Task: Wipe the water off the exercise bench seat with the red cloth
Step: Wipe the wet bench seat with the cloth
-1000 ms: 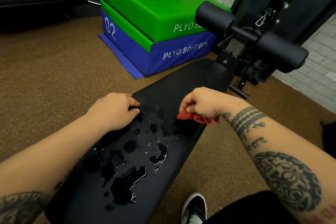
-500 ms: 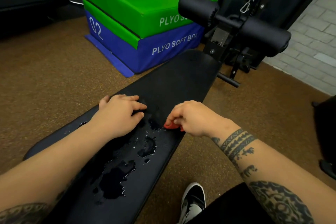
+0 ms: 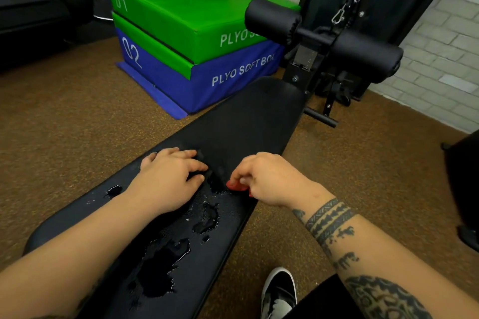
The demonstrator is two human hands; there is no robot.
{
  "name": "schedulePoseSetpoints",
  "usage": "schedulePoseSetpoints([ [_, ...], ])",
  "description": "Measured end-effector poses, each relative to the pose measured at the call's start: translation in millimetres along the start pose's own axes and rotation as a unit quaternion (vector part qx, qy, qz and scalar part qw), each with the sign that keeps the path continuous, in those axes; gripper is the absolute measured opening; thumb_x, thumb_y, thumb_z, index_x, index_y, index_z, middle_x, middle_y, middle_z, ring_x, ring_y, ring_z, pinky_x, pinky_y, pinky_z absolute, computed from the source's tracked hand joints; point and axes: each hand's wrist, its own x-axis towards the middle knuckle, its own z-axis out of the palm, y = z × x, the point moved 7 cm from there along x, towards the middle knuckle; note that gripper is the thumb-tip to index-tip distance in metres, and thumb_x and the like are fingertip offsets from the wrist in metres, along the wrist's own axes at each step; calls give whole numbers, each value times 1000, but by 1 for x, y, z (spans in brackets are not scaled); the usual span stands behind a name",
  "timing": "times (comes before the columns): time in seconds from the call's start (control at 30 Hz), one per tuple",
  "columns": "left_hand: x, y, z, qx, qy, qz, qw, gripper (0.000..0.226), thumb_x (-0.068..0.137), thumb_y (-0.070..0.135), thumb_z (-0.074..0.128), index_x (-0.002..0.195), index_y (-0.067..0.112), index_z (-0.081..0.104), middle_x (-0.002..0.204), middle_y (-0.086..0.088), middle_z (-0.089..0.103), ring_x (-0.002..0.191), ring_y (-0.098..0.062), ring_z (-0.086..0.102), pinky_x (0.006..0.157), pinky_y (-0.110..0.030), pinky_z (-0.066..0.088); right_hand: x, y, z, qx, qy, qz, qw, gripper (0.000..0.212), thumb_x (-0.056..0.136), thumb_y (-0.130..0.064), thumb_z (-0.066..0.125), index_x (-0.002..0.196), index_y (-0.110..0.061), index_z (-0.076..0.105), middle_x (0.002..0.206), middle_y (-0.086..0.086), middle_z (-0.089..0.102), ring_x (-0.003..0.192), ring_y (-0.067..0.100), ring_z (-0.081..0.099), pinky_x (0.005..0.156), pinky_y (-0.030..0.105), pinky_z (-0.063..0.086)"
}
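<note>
Two bare forearms reach forward over the black bench seat (image 3: 248, 122), which runs from the near left corner away to the upper right. Nearest to the person, a black and white shoe (image 3: 278, 292) stands on the brown floor (image 3: 51, 124), just beside the right edge of the seat. On the near part of the seat lies water (image 3: 160, 261): one big dark puddle, then a smaller one further up, with many fine drops around it, and one little pool apart near the left edge.

Beyond the puddles, the left hand (image 3: 168, 179) lies palm down on the seat, fingers loosely spread and bent, holding nothing. Near it, to the right, the right hand (image 3: 267, 179) is closed on the red cloth (image 3: 237, 186); the fingers are curled tight around it, and only a small red piece shows under the fingertips. The cloth touches the seat close to its right edge, at the far border of the wet area. The right forearm has dark tattoos.

Further away the seat looks dry and dull. Behind its far end stand two black foam rollers (image 3: 363, 54) on a metal frame. To the left of them a green box (image 3: 186, 15) sits on a blue box (image 3: 207, 80) marked "PLYO SOFT". A light brick wall (image 3: 440, 41) closes the room on the right.
</note>
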Motion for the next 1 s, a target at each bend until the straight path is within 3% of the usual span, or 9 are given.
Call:
schedulePoseSetpoints([
  [0.17, -1, 0, 0, -2, -3, 0, 1000, 35, 95, 52, 48, 130, 56, 52, 156, 21, 34, 149, -19, 21, 117, -55, 20, -21, 1, -6, 133, -154, 75, 976, 29, 95, -8, 54, 92, -26, 76, 68, -8, 70, 44, 10, 58, 36, 23, 44],
  [0.23, 0, -1, 1, -2, -2, -1, 1000, 35, 95, 52, 48, 129, 56, 53, 156, 21, 34, 149, -19, 22, 117, -55, 22, -21, 5, -19, 133, -157, 94, 974, 28, 96, -7, 52, 94, -22, 76, 50, -8, 63, 34, 9, 50, 34, 20, 39],
  [0.33, 2, -1, 1, 5, -1, 1, 1000, 34, 94, 53, 47, 128, 56, 54, 155, 20, 36, 148, -20, 25, 116, -55, 24, -6, 9, -30, 124, -42, 87, 988, 26, 98, -12, 53, 99, -26, 75, 57, -17, 64, 39, 1, 53, 38, 21, 44],
  [0.47, 2, -1, 0, 9, -6, -2, 1000, 35, 95, 53, 46, 129, 55, 54, 155, 20, 35, 148, -20, 23, 117, -54, 22, 1, 3, -5, -15, 17, 10, 1000, 25, 92, -19, 61, 103, -38, 74, 102, -20, 67, 95, 9, 57, 90, 34, 49],
  [0.53, 2, 0, 0, 9, -8, 0, 1000, 35, 95, 53, 46, 130, 54, 53, 156, 20, 35, 148, -20, 23, 117, -54, 21, -4, 3, -2, 1, -10, 13, 1000, 26, 91, -17, 62, 100, -37, 76, 103, -18, 67, 95, 11, 59, 86, 33, 52],
  [0.63, 2, -2, -2, -4, 3, 4, 1000, 36, 95, 51, 47, 131, 52, 54, 155, 18, 37, 148, -18, 26, 119, -56, 18, -20, 7, -1, 85, -115, 59, 988, 27, 93, -10, 58, 92, -30, 77, 91, -6, 70, 65, 16, 69, 44, 29, 53],
  [0.73, 1, 2, -10, -62, 59, 29, 996, 33, 94, 45, 51, 124, 45, 63, 147, 14, 49, 142, -14, 38, 119, -53, 22, -38, 15, -4, 85, -189, 103, 973, 27, 94, -10, 55, 89, -28, 74, 68, 1, 68, 48, 17, 63, 39, 25, 47],
  [0.9, -6, 34, -19, -259, 88, 84, 958, 23, 94, 34, 60, 114, 36, 72, 115, 20, 69, 110, 3, 60, 101, -19, 41, -31, 15, -28, 310, 1, 80, 947, 23, 96, -14, 61, 101, -31, 75, 84, 6, 76, 70, 18, 71, 70, 38, 58],
  [1.0, -9, 49, -10, -528, -3, 46, 848, 20, 96, 27, 61, 114, 29, 70, 102, 5, 76, 98, -12, 71, 91, -32, 54, -21, 5, -26, 511, 128, 86, 845, 17, 94, -16, 65, 109, -18, 72, 105, 14, 74, 89, 24, 71, 87, 41, 57],
])
